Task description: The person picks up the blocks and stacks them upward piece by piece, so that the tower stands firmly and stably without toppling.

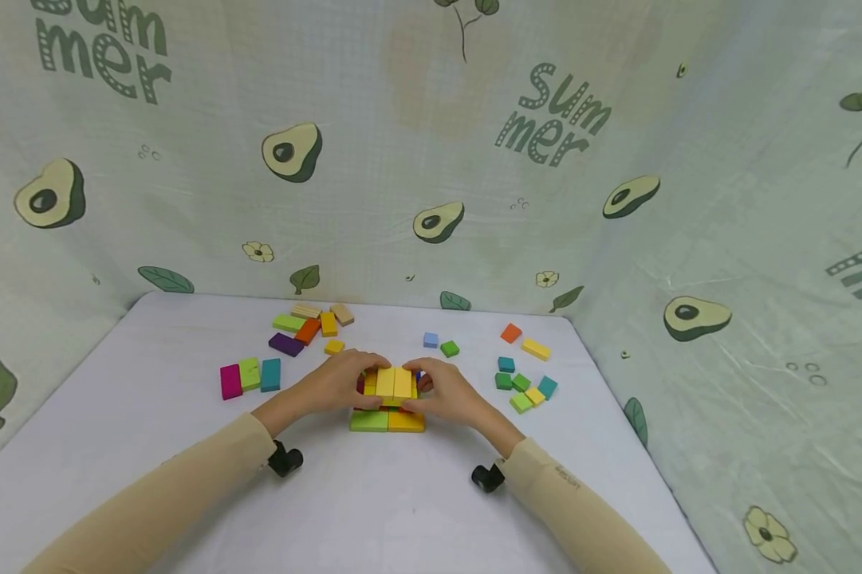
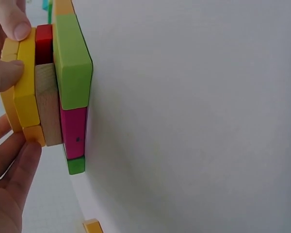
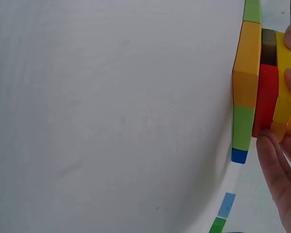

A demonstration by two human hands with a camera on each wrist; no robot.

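Note:
A layered stack of coloured wooden blocks stands mid-table between my hands. Two pale yellow blocks lie side by side on top, over a deeper yellow block. My left hand grips the yellow layers from the left, thumb on the near side, fingers behind. From the right, my right hand holds the same layers likewise. Below them are a plain wood block and a red block. The bottom layer shows a light green block and an orange block in front, with a magenta block behind.
Loose blocks lie to the back left, among them a purple block and a teal block. Several small blocks are scattered at the right, including an orange-red one. A pale blue block lies behind the stack. Printed cloth surrounds the white table.

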